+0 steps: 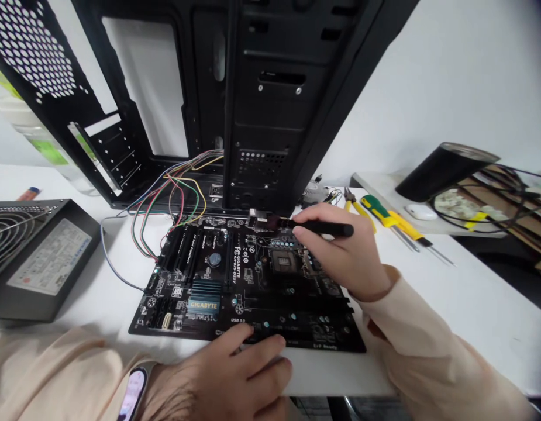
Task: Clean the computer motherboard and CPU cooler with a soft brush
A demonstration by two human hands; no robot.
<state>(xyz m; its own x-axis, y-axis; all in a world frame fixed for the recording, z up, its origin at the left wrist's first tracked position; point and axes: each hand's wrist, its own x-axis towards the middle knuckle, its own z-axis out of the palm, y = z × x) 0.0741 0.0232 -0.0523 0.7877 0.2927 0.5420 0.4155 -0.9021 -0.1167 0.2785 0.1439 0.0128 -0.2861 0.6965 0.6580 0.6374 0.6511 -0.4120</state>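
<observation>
A black Gigabyte motherboard (pixel 261 301) lies flat on the white table, with a blue-grey heatsink (pixel 204 298) and a square CPU socket (pixel 284 261) on it. My right hand (pixel 344 251) pinches the black handle of a small brush (pixel 327 227). Its dark bristles touch or hover just over the metal port block (pixel 258 218) at the board's far edge; which, I cannot tell. Against the near edge rests my left hand (pixel 248 371), fingers stretched and apart, fingertips at the board. Thin coloured wires (pixel 141 225) run from the board's left side toward the case.
Behind the board stands an open black computer case (pixel 265 140). A power supply (pixel 46 257) sits at the left. On the right lie pliers (pixel 350 202), green-yellow (pixel 378 210) and yellow-black (pixel 406 225) screwdrivers, a black cylinder (pixel 441 169) and cables (pixel 485 199).
</observation>
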